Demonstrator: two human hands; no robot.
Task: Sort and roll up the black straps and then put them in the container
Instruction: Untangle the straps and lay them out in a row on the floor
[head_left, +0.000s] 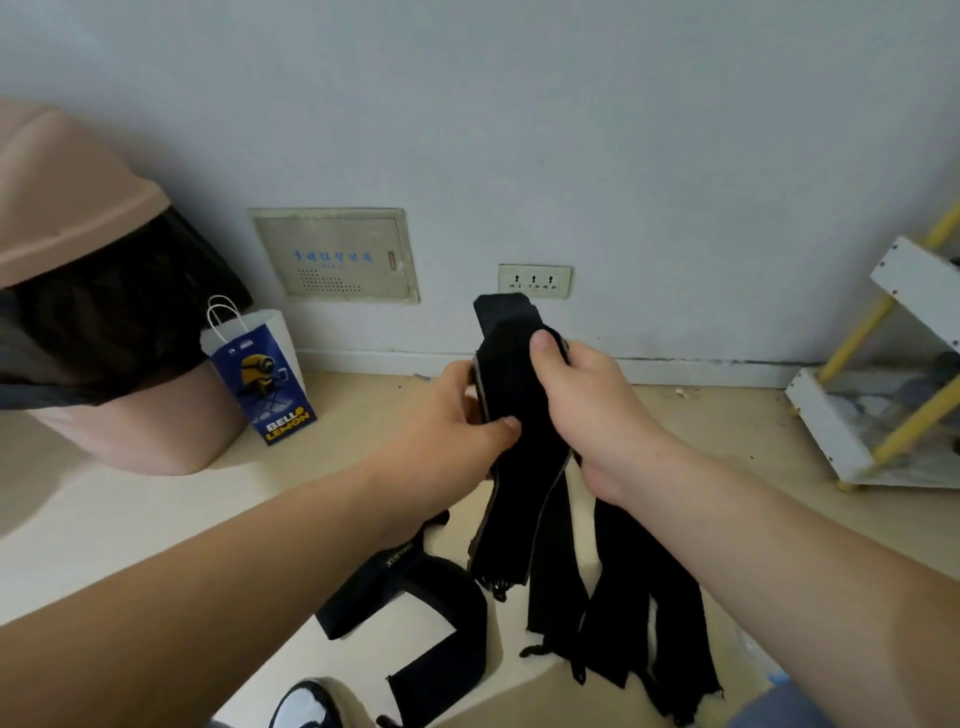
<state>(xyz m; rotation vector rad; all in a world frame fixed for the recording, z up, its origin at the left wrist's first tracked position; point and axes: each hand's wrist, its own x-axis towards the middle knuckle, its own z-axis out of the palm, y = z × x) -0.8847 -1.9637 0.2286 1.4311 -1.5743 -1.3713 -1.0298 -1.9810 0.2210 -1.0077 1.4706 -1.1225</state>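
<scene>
Both hands held the straps (519, 384) up at mid-frame; the left hand (452, 415) pinched the bunch, thumb in front; the right hand (587, 400) gripped the top fold, thumb pressed on it; loose ends hung toward the lower right; another strap (441, 608) lay curled on the floor at lower centre; a bin (78, 208) stood upper left, a bag (265, 374) just beside it.

A pink trash bin (78, 218) with a black liner (104, 312) is standing at the left, a blue paper bag (265, 374) just beside it. A cream wall panel (332, 254) and a socket plate (535, 281) are sitting mid-frame; a white-and-yellow rack (826, 431) is standing far right.
</scene>
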